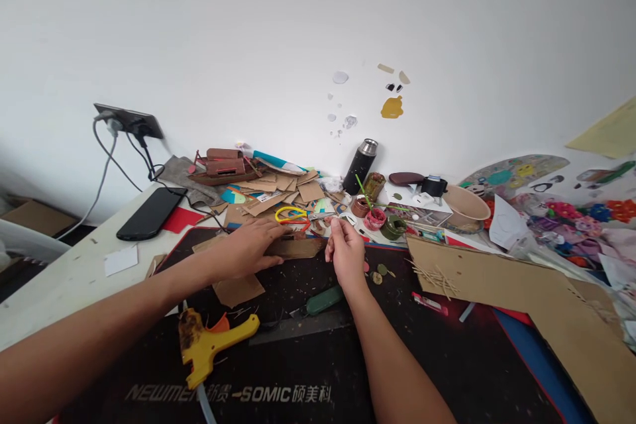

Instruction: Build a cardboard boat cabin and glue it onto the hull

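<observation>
My left hand (248, 246) lies palm down over the left end of a brown cardboard strip (298, 249), its fingers spread and nothing gripped. To the right of the strip, my right hand (346, 253) is raised with its fingers curled and pinched together; what they hold, if anything, is too small to tell. Yellow-handled scissors (292, 214) lie just behind the strip. Nearer to me on the black mat (298, 361) are a green-handled knife (324, 301), a clear ruler (298, 329) and a yellow glue gun (213, 346).
Cardboard scraps (278, 191) and a small brown model boat (223, 169) stand at the back. Open paint jars (374, 218) and a black flask (360, 165) are behind my right hand. A large cardboard sheet (501, 281) covers the right side; a phone (150, 214) lies left.
</observation>
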`<state>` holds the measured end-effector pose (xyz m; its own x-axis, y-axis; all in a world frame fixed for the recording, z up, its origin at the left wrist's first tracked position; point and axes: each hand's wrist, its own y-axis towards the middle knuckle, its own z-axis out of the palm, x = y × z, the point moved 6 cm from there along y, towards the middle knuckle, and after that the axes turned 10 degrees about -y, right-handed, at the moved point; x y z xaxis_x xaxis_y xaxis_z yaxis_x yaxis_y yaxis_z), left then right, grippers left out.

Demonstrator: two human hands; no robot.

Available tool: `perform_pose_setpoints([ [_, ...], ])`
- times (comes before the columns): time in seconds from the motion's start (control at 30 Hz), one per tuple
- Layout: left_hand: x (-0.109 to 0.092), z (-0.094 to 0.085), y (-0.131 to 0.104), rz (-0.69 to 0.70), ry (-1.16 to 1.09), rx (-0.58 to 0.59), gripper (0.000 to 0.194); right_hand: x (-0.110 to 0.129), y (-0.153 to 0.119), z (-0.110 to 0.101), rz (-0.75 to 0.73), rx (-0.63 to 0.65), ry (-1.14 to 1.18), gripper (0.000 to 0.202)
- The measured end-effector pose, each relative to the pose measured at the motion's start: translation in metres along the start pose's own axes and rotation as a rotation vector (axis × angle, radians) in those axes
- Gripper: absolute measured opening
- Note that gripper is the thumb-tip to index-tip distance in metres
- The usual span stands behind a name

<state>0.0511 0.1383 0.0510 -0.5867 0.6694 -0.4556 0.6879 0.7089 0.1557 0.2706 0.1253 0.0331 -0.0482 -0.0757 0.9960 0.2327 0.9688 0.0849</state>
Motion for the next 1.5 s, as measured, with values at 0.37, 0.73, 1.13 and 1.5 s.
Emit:
perform_pose_setpoints([
  [0.37, -0.015, 0.001, 0.009, -0.030, -0.071, 0.040, 0.080, 0.004, -0.004, 0.003, -0.004, -0.008, -0.016, 0.055],
  [0.73, 0.000, -0.032, 0.007, -0.130, -0.140, -0.103, 0.050, 0.002, -0.002, 0.000, 0.003, -0.016, -0.020, 0.060],
  [1.13, -0.002, -0.073, -0.009, -0.282, -0.303, -0.188, 0.033, 0.007, -0.012, 0.008, 0.021, 0.017, -0.008, 0.060],
  [1.5, 0.013, -0.075, -0.015, -0.341, -0.346, -0.121, 0.030, 0.014, -0.021, -0.005, 0.073, 0.044, 0.005, 0.056],
])
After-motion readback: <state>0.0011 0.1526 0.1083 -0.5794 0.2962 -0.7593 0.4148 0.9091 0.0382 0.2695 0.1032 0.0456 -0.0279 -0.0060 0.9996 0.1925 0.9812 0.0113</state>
